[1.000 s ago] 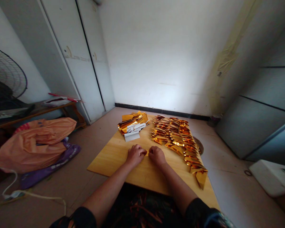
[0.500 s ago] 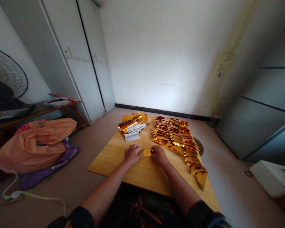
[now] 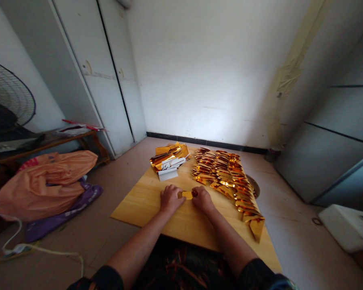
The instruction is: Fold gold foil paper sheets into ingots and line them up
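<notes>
A small piece of folded gold foil paper (image 3: 187, 195) lies between my hands, just above or on the wooden board (image 3: 145, 205). My left hand (image 3: 171, 198) pinches its left end, and my right hand (image 3: 202, 198) has its fingers curled on the right end. Rows of folded gold foil pieces (image 3: 226, 173) cover the right side of the board. Beyond my left hand sits a pile of loose gold foil sheets (image 3: 169, 152), with white-backed paper strips (image 3: 173, 162) and a pale folded sheet (image 3: 168, 174) at its near side.
An orange bag (image 3: 45, 181) lies on a purple sack (image 3: 63, 211) at the left, near a fan (image 3: 10, 94) and a white cable (image 3: 48, 248). Cabinets (image 3: 93, 72) stand at the back left. On the right floor is a white box (image 3: 347, 227).
My left hand has shifted slightly, its thumb now closer along the lower edge of the foil piece. My right hand stays nearly in place. The piles look the same.
</notes>
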Tool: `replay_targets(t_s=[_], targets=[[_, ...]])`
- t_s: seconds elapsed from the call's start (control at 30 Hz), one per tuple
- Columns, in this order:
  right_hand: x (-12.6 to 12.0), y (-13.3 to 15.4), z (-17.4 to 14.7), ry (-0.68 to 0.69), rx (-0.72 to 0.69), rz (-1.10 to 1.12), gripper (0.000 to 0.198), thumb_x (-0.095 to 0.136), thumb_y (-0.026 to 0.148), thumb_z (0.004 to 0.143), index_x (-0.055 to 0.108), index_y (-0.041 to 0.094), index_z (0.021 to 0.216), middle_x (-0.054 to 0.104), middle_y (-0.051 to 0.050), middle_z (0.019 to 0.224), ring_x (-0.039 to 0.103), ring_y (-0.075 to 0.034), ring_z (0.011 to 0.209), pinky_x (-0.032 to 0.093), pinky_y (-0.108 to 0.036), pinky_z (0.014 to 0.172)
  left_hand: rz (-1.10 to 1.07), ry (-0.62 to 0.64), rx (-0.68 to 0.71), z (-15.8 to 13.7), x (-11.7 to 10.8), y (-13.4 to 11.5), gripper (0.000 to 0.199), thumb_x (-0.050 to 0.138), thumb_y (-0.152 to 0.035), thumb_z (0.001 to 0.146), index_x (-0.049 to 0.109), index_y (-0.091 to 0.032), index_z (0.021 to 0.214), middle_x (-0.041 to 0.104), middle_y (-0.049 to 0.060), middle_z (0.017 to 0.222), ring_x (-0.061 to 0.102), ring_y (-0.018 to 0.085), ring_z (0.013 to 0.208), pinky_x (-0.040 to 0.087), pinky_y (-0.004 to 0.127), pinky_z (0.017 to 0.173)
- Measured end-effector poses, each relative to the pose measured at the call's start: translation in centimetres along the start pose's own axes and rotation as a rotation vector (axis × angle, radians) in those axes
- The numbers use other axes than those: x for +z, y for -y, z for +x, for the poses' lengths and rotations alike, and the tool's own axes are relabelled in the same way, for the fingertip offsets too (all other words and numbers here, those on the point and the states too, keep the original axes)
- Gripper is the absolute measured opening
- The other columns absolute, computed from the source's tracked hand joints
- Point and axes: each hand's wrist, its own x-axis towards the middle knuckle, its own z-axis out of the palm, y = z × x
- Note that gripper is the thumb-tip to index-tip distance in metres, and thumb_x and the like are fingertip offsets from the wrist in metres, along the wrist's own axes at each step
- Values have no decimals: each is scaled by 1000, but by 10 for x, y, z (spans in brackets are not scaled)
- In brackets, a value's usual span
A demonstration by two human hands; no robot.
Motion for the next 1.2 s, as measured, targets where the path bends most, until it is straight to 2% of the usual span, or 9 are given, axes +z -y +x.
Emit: replay_targets(t_s=[0.13, 0.27, 0.5, 0.77, 1.03, 1.2], targets=[[-1, 0, -1, 6, -15, 5, 16, 53, 5, 69, 63, 16, 76, 52, -1, 76, 47, -12, 67, 33, -19, 61, -1, -14, -11, -3, 1, -2, 23, 70, -37, 73, 69, -25, 93, 64, 4, 103, 52, 23, 103, 38, 33, 85], [-1, 0, -2, -6, -2, 20, 19, 53, 5, 70, 64, 16, 81, 54, -2, 80, 48, -11, 67, 34, -19, 61, -9, -35, -24, -4, 0, -4, 20, 70, -36, 73, 68, -24, 88, 64, 4, 100, 53, 22, 100, 38, 33, 82], [0, 0, -2, -8, -6, 24, 21, 54, 3, 67, 63, 16, 80, 55, -2, 80, 50, -12, 70, 35, -18, 63, 18, -18, -56, -2, 1, -7, 25, 70, -40, 73, 68, -24, 91, 64, 4, 101, 53, 23, 102, 38, 32, 82], [-1, 2, -4, 3, -7, 36, 22, 54, 4, 68, 65, 16, 83, 57, -3, 83, 53, -13, 73, 37, -19, 65, -23, -71, -38, -6, 1, -6, 16, 68, -33, 75, 65, -22, 86, 63, 3, 96, 52, 22, 99, 38, 32, 83], [-5, 4, -5, 24, -2, 44, 22, 54, 3, 70, 65, 16, 84, 57, -3, 84, 54, -12, 74, 37, -19, 65, -22, -56, -81, -5, 0, -9, 20, 66, -37, 76, 68, -22, 90, 64, 5, 99, 52, 24, 101, 38, 34, 84], [-2, 2, -4, 7, -6, 42, 21, 54, 4, 71, 65, 16, 84, 57, -3, 84, 52, -12, 72, 37, -19, 64, -12, -49, -63, -4, 1, -8, 16, 65, -35, 77, 69, -23, 88, 64, 5, 98, 52, 24, 100, 37, 33, 82]])
